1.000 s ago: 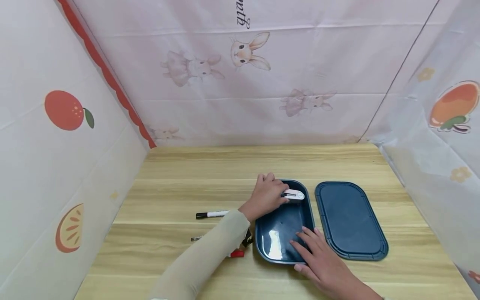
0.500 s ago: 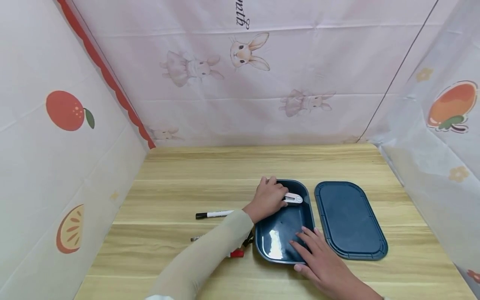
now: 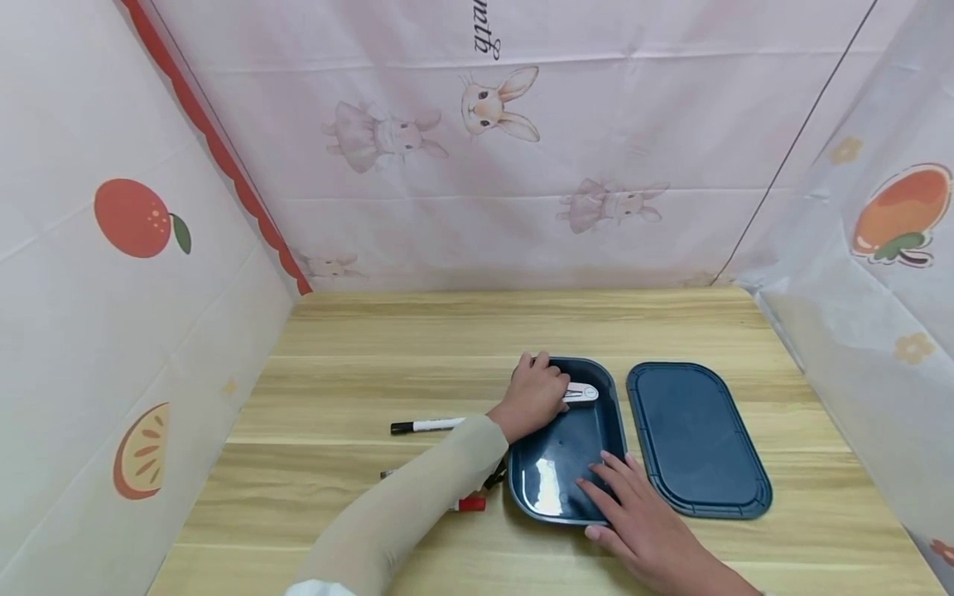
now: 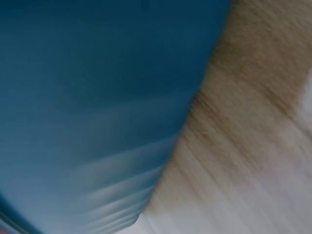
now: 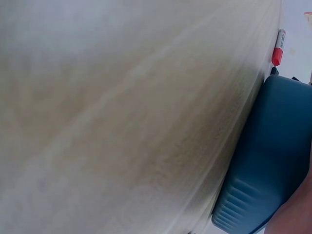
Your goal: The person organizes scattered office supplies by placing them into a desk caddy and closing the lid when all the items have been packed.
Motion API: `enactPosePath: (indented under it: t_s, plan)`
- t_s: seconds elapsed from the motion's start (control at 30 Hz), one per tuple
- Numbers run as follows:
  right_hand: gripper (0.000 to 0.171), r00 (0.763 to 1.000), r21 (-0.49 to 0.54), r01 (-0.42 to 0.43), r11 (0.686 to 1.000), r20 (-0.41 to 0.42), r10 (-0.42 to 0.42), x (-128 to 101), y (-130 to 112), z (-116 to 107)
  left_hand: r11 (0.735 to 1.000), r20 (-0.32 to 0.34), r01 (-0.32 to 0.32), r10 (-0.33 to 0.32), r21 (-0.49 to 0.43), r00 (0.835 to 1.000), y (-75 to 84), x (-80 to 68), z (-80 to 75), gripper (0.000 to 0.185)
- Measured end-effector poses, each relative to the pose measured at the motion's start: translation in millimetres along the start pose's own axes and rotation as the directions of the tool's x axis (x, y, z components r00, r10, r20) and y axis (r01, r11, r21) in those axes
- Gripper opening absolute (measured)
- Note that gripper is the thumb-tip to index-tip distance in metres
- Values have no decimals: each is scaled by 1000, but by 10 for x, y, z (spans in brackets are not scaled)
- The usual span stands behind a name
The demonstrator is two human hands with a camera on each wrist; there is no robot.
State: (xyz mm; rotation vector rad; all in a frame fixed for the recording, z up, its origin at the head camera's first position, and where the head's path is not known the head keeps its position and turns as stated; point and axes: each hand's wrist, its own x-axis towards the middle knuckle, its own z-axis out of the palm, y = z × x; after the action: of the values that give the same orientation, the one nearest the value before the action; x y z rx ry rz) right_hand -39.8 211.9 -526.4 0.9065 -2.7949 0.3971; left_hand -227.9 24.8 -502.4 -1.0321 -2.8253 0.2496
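Observation:
My left hand (image 3: 531,396) reaches into the dark blue box (image 3: 559,451) at its far left corner. It holds a white-and-black stapler (image 3: 584,392), whose rounded white end sticks out to the right of the fingers; the rest is covered. My right hand (image 3: 644,530) lies over the box's near right corner. Its fingers extend straight and spread inside the rim, while the thumb stays outside. In the left wrist view only the box's outer wall (image 4: 97,112) and tabletop show. From the right wrist, the ribbed box side (image 5: 268,146) and part of my right hand (image 5: 295,209) appear.
A matching blue lid (image 3: 698,439) lies right of the box. To the left are a black-capped white marker (image 3: 425,425), a red-capped marker (image 3: 471,503) and a thin pen tip (image 3: 387,473), partly behind the left sleeve (image 3: 417,505). A black item (image 3: 495,475) sits against the box.
The stapler has shifted slightly left inside the box, and my left hand has lowered a little with it. My right hand has stayed at the near right corner.

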Motion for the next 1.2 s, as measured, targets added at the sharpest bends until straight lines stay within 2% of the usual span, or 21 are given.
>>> enactPosePath:
  t_s: [0.13,0.33,0.6,0.97,1.2]
  plan:
    - [49,1000,-3,7,1000,-14,-7,-3,-4,4,1000,3,4,-4,1,1000,5,-8,-1,41]
    - [49,1000,-7,9,1000,9,-9,-3,-6,-5,998,2,28,-28,-62,1000,7,-12,-1,53]
    - [50,1000,3,1,1000,22,-1,-5,-9,2,993,-41,35,-40,-114,998,-18,-22,9,63]
    - [50,1000,-9,5,1000,22,-5,-3,-9,19,982,-86,-35,19,-186,996,-61,-77,-40,71]
    - [50,1000,-20,-2,1000,29,2,-2,-19,23,967,-113,-87,62,-238,992,-190,-181,-126,79]
